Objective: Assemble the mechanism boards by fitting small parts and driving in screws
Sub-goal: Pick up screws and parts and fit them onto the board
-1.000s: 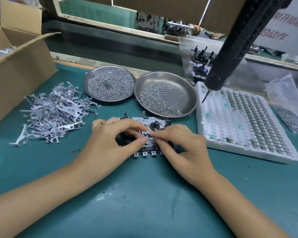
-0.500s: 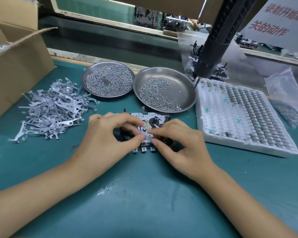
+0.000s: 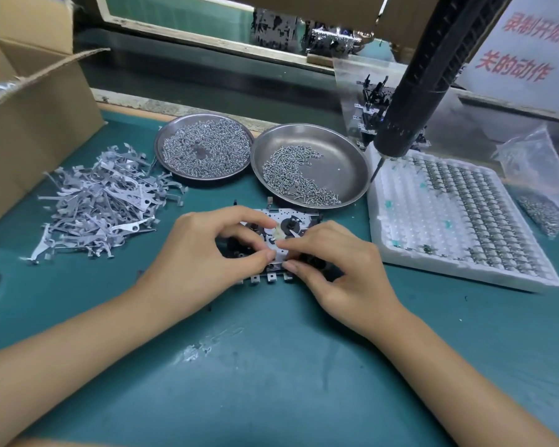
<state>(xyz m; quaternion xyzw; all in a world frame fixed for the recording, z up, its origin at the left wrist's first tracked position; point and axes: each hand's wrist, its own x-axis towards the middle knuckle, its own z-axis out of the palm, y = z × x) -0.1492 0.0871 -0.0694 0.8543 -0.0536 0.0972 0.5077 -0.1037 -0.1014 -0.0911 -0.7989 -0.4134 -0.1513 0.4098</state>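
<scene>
Mechanism board [image 3: 299, 219] lies flat on the teal worktop [image 3: 271, 366], near the front of the two steel dishes, mostly hidden under both hands. It's thin stamped metal plate, pale, punched with holes, a black round hub near its middle, small square tabs poking out along the near edge. Looks light and stiff; edges probably sharp, tabs likely bend if pressed. Best held by the plate's outer edges, not the tabs or the black plastic bits.

Left hand [image 3: 204, 253] sits on the board's left part, fingers curled, thumb and forefinger narrow, pinching at something at the plate's centre. Right hand [image 3: 333, 262] is curled the same way, fingertips meeting the left's over the same spot. A small part seems held between them, too small to make out. Judged: seating a small piece, no screw being driven yet.

Outward: right dish [image 3: 342, 162] holds a loose crescent of tiny shiny screws, slippery, roll easily. Left dish [image 3: 175, 137] is fuller, finer screws. Left of that, a tangled heap of flat grey levers [image 3: 100, 201], thin, springy-looking, likely to snag. Right side, white foam tray [image 3: 400, 240] with rows of pockets, many filled with small metal parts. Black powered screwdriver [image 3: 413, 101] hangs above the tray, tip down, untouched. Cardboard box [image 3: 29, 124] far left.
</scene>
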